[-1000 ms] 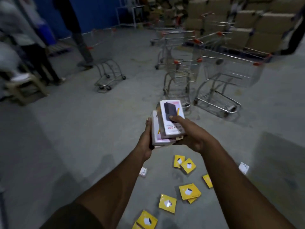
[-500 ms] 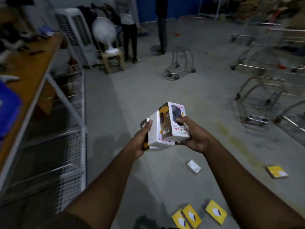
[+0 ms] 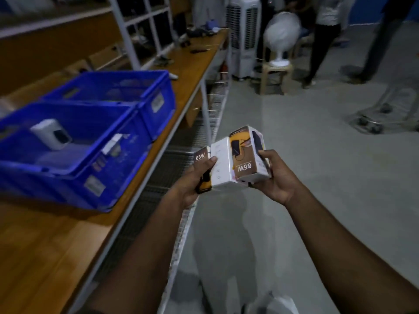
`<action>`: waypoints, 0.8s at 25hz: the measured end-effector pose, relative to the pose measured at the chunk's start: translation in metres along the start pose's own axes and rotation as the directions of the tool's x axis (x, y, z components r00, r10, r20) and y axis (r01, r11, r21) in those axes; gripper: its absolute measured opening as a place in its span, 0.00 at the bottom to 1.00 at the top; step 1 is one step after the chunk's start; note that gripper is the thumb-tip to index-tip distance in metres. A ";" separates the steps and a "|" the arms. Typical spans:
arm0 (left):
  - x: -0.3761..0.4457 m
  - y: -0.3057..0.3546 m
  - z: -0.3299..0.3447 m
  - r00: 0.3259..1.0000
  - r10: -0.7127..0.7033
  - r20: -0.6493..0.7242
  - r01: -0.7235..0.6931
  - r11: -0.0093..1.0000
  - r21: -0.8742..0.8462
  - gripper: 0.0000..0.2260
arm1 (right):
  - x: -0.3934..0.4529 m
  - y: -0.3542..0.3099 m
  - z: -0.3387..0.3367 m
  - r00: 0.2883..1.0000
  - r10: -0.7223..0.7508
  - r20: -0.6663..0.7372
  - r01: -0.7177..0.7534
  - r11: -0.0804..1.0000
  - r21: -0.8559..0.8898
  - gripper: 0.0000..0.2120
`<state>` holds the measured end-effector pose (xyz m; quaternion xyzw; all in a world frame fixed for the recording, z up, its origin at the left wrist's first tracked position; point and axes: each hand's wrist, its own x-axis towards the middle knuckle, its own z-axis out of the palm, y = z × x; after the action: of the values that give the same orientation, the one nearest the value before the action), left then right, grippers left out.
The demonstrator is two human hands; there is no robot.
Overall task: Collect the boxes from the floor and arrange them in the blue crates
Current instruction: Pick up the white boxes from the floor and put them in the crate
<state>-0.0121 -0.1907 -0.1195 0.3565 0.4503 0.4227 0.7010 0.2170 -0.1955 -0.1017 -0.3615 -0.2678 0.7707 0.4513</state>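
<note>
**Boxes in hand, crates to your left**

While you stand beside the wooden shelf (image 3: pixel 68 241), you hold a cluster of boxes (image 3: pixel 231 162) out in front of you between both hands, over the floor and clear of the shelf edge. Your left hand (image 3: pixel 192 180) grips the left side of the cluster, thumb laid across a white face. Your right hand (image 3: pixel 275 177) curls round the right-hand box, fingertips on its dark side panel.

The near blue crate (image 3: pixel 74 175) lies to the left of the boxes and slightly ahead; the far blue crate (image 3: pixel 158 103) sits touching it, further along the shelf. Your left hand is the nearer to both. Judged from this, the coming move is a leftward carry over the crate rim.

At least three boxes are visible, standing roughly upright side by side: white card with brown and yellow panels, two marked "65W". One white box (image 3: pixel 51 134) already lies tilted inside the near crate.
</note>
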 end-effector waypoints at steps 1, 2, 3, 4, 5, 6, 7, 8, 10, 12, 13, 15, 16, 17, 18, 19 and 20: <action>-0.002 0.010 -0.018 0.999 0.037 -0.024 -0.037 0.999 -0.023 0.27 | 0.022 0.000 0.013 0.999 0.012 0.029 -0.013 1.000 0.015 0.26; -0.004 0.021 -0.036 0.995 0.078 -0.067 -0.081 0.996 -0.040 0.27 | 0.045 0.000 0.026 0.997 0.028 0.072 -0.031 0.999 0.037 0.26; -0.007 0.030 -0.053 0.984 0.113 -0.135 -0.121 0.991 -0.053 0.28 | 0.066 0.000 0.040 0.991 0.043 0.123 -0.050 0.997 0.053 0.25; -0.010 0.041 -0.068 0.968 0.144 -0.208 -0.161 0.985 -0.069 0.30 | 0.088 0.000 0.054 0.983 0.059 0.175 -0.067 0.997 0.042 0.25; -0.014 0.052 -0.078 0.946 0.162 -0.281 -0.190 0.979 -0.075 0.33 | 0.108 -0.001 0.067 0.972 0.076 0.222 -0.081 0.997 0.014 0.25; -0.017 0.063 -0.087 0.919 0.174 -0.354 -0.214 0.974 -0.077 0.33 | 0.130 -0.003 0.083 0.960 0.101 0.262 -0.097 0.995 -0.031 0.25; -0.019 0.073 -0.093 0.896 0.183 -0.405 -0.237 0.968 -0.088 0.32 | 0.148 -0.006 0.098 0.946 0.130 0.297 -0.112 0.991 -0.077 0.26; -0.020 0.084 -0.097 0.877 0.197 -0.439 -0.266 0.959 -0.101 0.28 | 0.163 -0.011 0.112 0.931 0.150 0.331 -0.116 0.986 -0.121 0.26; -0.023 0.107 -0.097 0.834 0.257 -0.489 -0.344 0.934 -0.095 0.24 | 0.191 -0.022 0.142 0.903 0.183 0.388 -0.120 0.976 -0.181 0.26; -0.025 0.129 -0.100 0.778 0.348 -0.523 -0.416 0.909 -0.014 0.22 | 0.215 -0.034 0.172 0.849 0.207 0.487 -0.128 0.973 -0.190 0.24; -0.027 0.141 -0.103 0.741 0.389 -0.547 -0.445 0.895 0.033 0.18 | 0.225 -0.040 0.189 0.813 0.213 0.542 -0.129 0.974 -0.189 0.23; -0.034 0.164 -0.114 0.671 0.454 -0.586 -0.491 0.865 0.108 0.11 | 0.246 -0.045 0.225 0.761 0.219 0.611 -0.120 0.973 -0.199 0.22; -0.039 0.174 -0.122 0.640 0.475 -0.604 -0.501 0.854 0.142 0.10 | 0.257 -0.044 0.243 0.740 0.221 0.635 -0.112 0.972 -0.208 0.22; -0.045 0.183 -0.130 0.602 0.486 -0.633 -0.506 0.846 0.168 0.10 | 0.267 -0.040 0.262 0.707 0.227 0.670 -0.107 0.970 -0.217 0.23; -0.052 0.190 -0.140 0.564 0.493 -0.663 -0.511 0.839 0.188 0.12 | 0.278 -0.035 0.281 0.686 0.222 0.693 -0.076 0.969 -0.236 0.24; -0.059 0.196 -0.152 0.524 0.492 -0.695 -0.508 0.836 0.207 0.14 | 0.287 -0.028 0.303 0.654 0.224 0.722 -0.042 0.964 -0.262 0.24; -0.066 0.201 -0.164 0.491 0.479 -0.728 -0.491 0.842 0.223 0.16 | 0.298 -0.019 0.322 0.642 0.222 0.733 -0.005 0.958 -0.285 0.24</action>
<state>-0.2357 -0.1534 0.0234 0.2519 0.5797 0.7144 0.3003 -0.1292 0.0497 0.0100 -0.0775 -0.5058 0.8362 0.1971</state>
